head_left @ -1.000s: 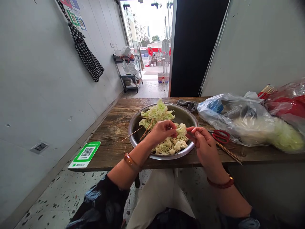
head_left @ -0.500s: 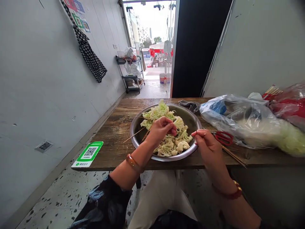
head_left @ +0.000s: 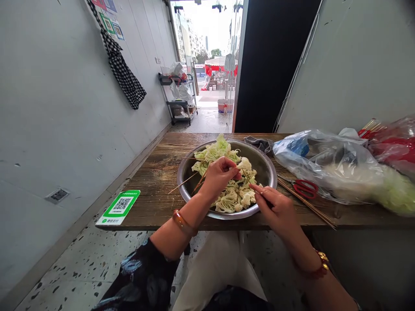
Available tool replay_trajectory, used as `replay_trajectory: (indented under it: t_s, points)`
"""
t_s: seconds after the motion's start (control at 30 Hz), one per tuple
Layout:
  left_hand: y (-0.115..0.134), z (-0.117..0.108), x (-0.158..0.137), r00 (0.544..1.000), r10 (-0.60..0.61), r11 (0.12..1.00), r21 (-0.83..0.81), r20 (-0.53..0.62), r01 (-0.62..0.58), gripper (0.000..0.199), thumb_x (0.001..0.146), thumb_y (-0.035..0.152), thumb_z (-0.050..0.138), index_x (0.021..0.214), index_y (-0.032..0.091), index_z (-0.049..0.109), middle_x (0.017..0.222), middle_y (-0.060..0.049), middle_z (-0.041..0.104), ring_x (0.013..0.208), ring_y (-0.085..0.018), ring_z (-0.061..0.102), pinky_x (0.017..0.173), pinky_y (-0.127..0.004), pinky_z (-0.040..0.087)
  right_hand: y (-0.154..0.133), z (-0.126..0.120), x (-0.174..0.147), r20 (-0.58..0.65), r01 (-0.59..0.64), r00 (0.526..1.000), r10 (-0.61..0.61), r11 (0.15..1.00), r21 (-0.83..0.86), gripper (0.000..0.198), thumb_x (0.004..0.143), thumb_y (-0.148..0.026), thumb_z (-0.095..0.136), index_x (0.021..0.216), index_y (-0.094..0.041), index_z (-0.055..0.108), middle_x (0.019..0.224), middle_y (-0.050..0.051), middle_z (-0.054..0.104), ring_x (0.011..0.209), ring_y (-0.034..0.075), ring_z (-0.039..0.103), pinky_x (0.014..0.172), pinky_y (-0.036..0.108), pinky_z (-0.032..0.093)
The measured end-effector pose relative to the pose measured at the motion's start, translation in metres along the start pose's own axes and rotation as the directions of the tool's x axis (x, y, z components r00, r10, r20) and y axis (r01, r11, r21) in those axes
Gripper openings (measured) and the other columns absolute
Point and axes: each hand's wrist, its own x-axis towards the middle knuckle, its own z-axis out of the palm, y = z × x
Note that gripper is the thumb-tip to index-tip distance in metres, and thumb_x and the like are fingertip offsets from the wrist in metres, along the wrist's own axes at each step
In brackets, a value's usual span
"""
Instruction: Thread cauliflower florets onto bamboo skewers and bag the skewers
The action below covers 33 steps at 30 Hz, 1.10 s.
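Note:
A steel bowl (head_left: 270,167) full of cauliflower florets (head_left: 234,199) sits on the wooden table (head_left: 155,203) in front of me. My left hand (head_left: 219,175) hovers over the bowl's middle and pinches a white floret (head_left: 244,164) at its fingertips. My right hand (head_left: 275,208) is at the bowl's near right rim, fingers closed on a thin bamboo skewer (head_left: 251,183) that points up-left toward that floret. Greener florets (head_left: 215,151) lie at the bowl's far side. Finished skewers (head_left: 186,180) stick out over the left rim.
Red scissors (head_left: 304,188) and loose skewers (head_left: 309,206) lie right of the bowl, beside plastic bags (head_left: 327,166) of vegetables. A grey cloth (head_left: 259,142) lies behind the bowl. A green QR sign (head_left: 118,207) is on the table's left corner. A cart (head_left: 180,97) stands by the doorway.
My right hand drew back to the right, then moved in toward the bowl's near rim with the skewer. The left hand lifted the floret slightly toward the bowl's middle.

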Motion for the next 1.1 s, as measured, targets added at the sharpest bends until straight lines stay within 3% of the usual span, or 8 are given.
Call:
replay_trajectory:
  t_s: [0.27, 0.6, 1.1]
  points:
    - [0.0067, 0.0060, -0.0044, 1.000, 0.001, 1.000, 0.013, 0.015, -0.002, 0.016, 0.072, 0.019, 0.070, 0.075, 0.013, 0.056, 0.061, 0.000, 0.065, 0.058, -0.011, 0.065, 0.062, -0.023, 0.053, 0.0042, 0.0029, 0.0008, -0.043, -0.050, 0.998, 0.051, 0.999, 0.017, 0.030, 0.092, -0.025, 0.050, 0.113, -0.021, 0.071, 0.107, 0.008, 0.073, 0.097, 0.021, 0.069, 0.087, 0.034, 0.053]
    - [0.0056, 0.0088, -0.0042, 0.994, 0.033, 0.997, 0.071, -0.107, -0.026, 0.012, 0.070, 0.016, 0.067, 0.068, 0.015, 0.055, 0.053, 0.003, 0.061, 0.051, -0.011, 0.063, 0.054, -0.022, 0.051, 0.0025, 0.0029, -0.0001, -0.017, -0.048, 0.999, 0.049, 0.998, 0.035, 0.031, 0.092, -0.025, 0.050, 0.115, -0.022, 0.070, 0.111, 0.007, 0.073, 0.104, 0.021, 0.067, 0.092, 0.036, 0.052]
    - [0.0030, 0.0082, -0.0037, 0.991, 0.040, 0.998, 0.048, -0.129, -0.034, 0.014, 0.068, 0.018, 0.069, 0.069, 0.016, 0.055, 0.052, 0.004, 0.059, 0.050, -0.012, 0.063, 0.053, -0.022, 0.049, -0.0012, 0.0019, 0.0028, -0.024, -0.057, 0.998, 0.059, 0.997, 0.043, 0.030, 0.091, -0.027, 0.050, 0.109, -0.023, 0.073, 0.107, 0.008, 0.074, 0.098, 0.023, 0.070, 0.089, 0.039, 0.054]
